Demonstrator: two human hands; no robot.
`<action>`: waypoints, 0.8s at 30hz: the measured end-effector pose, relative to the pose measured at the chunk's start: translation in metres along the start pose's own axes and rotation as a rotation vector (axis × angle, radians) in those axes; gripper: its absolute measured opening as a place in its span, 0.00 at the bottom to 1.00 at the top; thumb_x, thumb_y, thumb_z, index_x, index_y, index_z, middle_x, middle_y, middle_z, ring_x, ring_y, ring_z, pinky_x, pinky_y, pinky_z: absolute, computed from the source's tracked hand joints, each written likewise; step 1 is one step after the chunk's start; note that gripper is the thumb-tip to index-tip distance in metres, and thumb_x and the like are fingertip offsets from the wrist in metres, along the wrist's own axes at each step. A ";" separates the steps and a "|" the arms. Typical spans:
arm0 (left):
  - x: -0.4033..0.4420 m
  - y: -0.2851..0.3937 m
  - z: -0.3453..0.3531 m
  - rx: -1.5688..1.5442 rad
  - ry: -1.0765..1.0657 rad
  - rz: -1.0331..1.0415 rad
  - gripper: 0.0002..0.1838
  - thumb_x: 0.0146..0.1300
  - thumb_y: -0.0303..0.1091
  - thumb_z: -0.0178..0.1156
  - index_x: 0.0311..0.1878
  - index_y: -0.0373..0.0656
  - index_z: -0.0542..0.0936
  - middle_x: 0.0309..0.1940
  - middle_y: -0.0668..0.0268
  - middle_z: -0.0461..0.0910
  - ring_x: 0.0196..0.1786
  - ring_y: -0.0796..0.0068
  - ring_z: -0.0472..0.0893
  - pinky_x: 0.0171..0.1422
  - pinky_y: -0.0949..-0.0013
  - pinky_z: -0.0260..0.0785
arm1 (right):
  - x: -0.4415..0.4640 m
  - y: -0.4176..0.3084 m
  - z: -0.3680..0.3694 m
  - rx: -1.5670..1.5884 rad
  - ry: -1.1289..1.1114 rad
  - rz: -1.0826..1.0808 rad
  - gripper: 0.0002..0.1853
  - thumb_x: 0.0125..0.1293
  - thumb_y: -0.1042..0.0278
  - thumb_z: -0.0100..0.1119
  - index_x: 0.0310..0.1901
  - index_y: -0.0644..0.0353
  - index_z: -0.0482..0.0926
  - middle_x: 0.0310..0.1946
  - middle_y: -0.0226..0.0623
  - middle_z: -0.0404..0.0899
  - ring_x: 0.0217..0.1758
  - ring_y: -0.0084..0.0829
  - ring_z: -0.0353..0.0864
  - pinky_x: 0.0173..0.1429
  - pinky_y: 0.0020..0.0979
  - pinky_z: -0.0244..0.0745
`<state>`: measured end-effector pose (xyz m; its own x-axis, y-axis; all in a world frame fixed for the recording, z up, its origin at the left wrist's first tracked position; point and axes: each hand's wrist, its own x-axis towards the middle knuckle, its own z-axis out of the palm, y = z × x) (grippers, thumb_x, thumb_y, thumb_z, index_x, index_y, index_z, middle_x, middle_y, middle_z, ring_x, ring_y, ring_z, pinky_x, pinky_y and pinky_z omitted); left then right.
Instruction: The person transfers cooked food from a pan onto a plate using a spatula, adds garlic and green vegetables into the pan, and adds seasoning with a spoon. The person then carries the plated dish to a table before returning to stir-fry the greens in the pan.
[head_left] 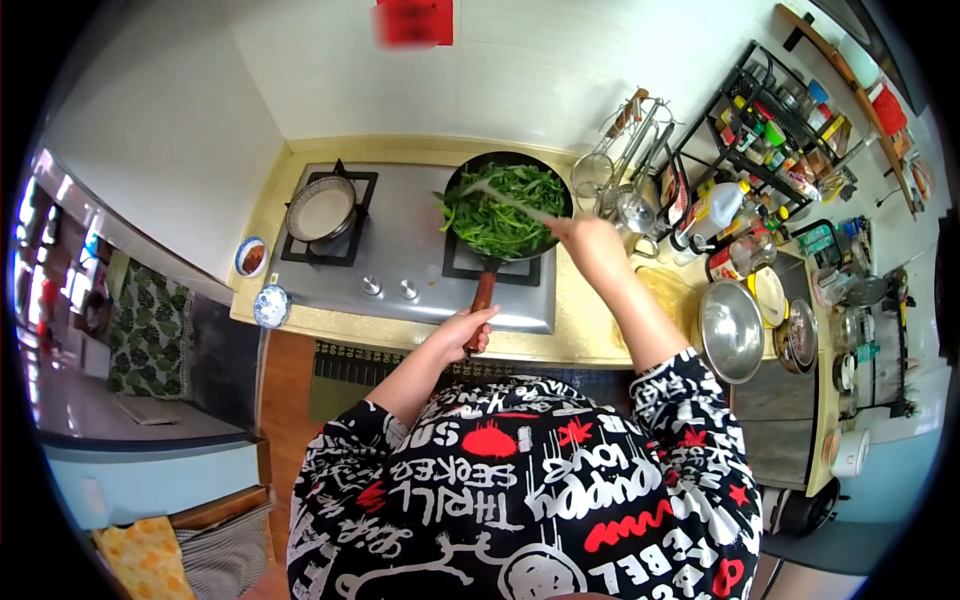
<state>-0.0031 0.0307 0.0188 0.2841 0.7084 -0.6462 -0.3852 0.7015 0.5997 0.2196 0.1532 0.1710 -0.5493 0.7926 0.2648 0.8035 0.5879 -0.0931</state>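
A dark frying pan full of leafy greens sits on the right burner of the stove. My left hand is wrapped round its reddish-brown handle. Above the pan's right rim, my right hand grips a long spatula. The spatula's far end lies over the greens at the pan's left side; whether it touches them or hovers is hard to see.
On the left burner stands a bowl-shaped pot. Two small dishes, one patterned, stand left of the steel stove. To the right are a metal bowl, hanging utensils, bottles and a black spice rack.
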 end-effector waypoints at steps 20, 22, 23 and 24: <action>-0.002 0.001 0.011 -0.017 0.012 0.006 0.17 0.69 0.46 0.64 0.43 0.50 0.67 0.24 0.76 0.69 0.24 0.85 0.70 0.25 0.79 0.64 | -0.045 0.020 -0.010 0.022 -0.296 0.230 0.13 0.67 0.65 0.60 0.51 0.52 0.86 0.35 0.50 0.84 0.39 0.50 0.84 0.46 0.43 0.78; 0.004 0.000 0.005 -0.050 -0.016 -0.017 0.19 0.68 0.44 0.66 0.45 0.47 0.66 0.25 0.74 0.71 0.24 0.83 0.72 0.25 0.77 0.67 | -0.040 0.014 -0.022 0.046 -0.293 0.221 0.12 0.67 0.65 0.60 0.50 0.52 0.86 0.35 0.50 0.84 0.39 0.49 0.84 0.46 0.42 0.78; 0.008 0.000 0.004 -0.071 -0.035 -0.024 0.20 0.67 0.44 0.67 0.46 0.46 0.66 0.25 0.73 0.71 0.24 0.82 0.73 0.25 0.76 0.69 | -0.043 0.020 -0.036 0.139 -0.159 0.201 0.12 0.67 0.65 0.60 0.49 0.53 0.87 0.37 0.49 0.85 0.39 0.49 0.85 0.47 0.41 0.79; 0.007 0.001 0.004 -0.076 -0.018 -0.030 0.19 0.66 0.43 0.68 0.45 0.46 0.67 0.25 0.72 0.72 0.24 0.81 0.73 0.25 0.75 0.70 | -0.043 0.022 -0.053 0.198 -0.117 0.258 0.12 0.67 0.65 0.61 0.49 0.53 0.87 0.38 0.49 0.85 0.40 0.49 0.85 0.47 0.40 0.79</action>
<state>0.0024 0.0371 0.0169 0.3119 0.6891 -0.6541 -0.4415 0.7147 0.5424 0.2726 0.1236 0.2085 -0.3659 0.9255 0.0975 0.8654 0.3769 -0.3302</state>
